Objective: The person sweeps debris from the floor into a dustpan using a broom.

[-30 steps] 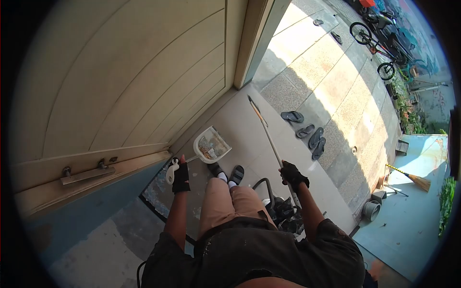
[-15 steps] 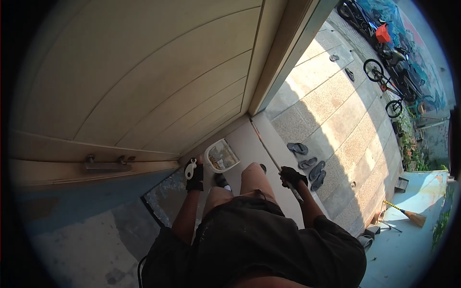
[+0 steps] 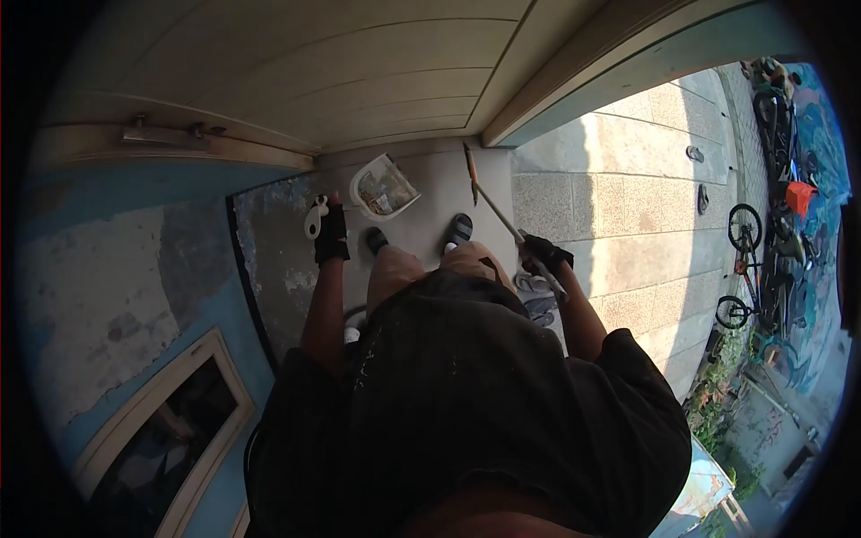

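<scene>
My left hand (image 3: pixel 331 233), in a black fingerless glove, is closed around the white looped grip of a long-handled dustpan (image 3: pixel 357 183). Its pan stands on the floor in front of my left foot, with litter and dust inside. My right hand (image 3: pixel 544 255), also in a black glove, is wrapped round the stick of a broom (image 3: pixel 496 209). The stick slants forward and down from my right side. Its narrow far end, seen edge-on, reaches the floor close to the bottom of the beige door.
Ahead stands a panelled door (image 3: pixel 377 81), with a metal handle (image 3: pixel 166 136) at left. Sandals (image 3: pixel 538 309) lie beside my right leg. To the right, paving slabs (image 3: pixel 619 202) lead to a bicycle (image 3: pixel 746 264) and parked motorbikes. A framed window (image 3: pixel 170 430) is at lower left.
My view has turned, so the door now lies across the top and the paving to the right. The dustpan appears higher and further left. Both hands keep their grips.
</scene>
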A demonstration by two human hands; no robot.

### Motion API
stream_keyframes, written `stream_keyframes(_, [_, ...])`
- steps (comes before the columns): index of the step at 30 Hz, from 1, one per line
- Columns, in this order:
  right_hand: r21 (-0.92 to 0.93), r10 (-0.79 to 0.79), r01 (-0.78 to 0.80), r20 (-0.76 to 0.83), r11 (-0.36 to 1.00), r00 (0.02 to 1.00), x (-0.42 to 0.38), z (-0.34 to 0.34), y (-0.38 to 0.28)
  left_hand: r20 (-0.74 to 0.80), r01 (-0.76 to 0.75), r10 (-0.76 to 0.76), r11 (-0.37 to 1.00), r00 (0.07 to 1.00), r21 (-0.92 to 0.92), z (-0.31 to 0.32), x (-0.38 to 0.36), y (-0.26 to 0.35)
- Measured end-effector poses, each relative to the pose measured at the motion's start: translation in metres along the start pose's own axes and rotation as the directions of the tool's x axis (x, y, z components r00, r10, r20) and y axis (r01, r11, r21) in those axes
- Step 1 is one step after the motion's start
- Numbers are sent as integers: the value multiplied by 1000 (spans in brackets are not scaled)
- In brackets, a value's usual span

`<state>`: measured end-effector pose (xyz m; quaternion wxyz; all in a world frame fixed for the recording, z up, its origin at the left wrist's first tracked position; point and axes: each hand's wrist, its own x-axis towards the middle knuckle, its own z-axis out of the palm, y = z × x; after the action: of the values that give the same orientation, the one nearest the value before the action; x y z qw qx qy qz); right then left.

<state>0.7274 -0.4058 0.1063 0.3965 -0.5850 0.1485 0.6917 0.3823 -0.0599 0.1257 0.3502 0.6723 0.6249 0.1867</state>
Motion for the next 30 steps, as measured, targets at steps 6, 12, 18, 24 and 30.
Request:
stream_keyframes(6, [-92,149,-156,-82,983,985,-2,-75,-6,-113,72,-76,997,991,-38,23,-44,-4])
stream_keyframes(12, [-65,220,-230,-131,971,967,-33,-113,-20,-233,93,-123,986,965,-137,49,-83,16])
stream_keyframes(18, [-197,-8,-33,-203,980,979,-35,-137,-42,-324,157,-234,957,917,-246,70,-132,22])
stream_keyframes(24, [-534,-100,-13,-181,845,978,-60,-151,-86,-324,215,-300,938,897,-272,81,-187,42])
stream_keyframes(30, [-420,-17,41,60,907,998,-35,-193,-133,-377,262,-355,925,856,-276,101,-233,59])
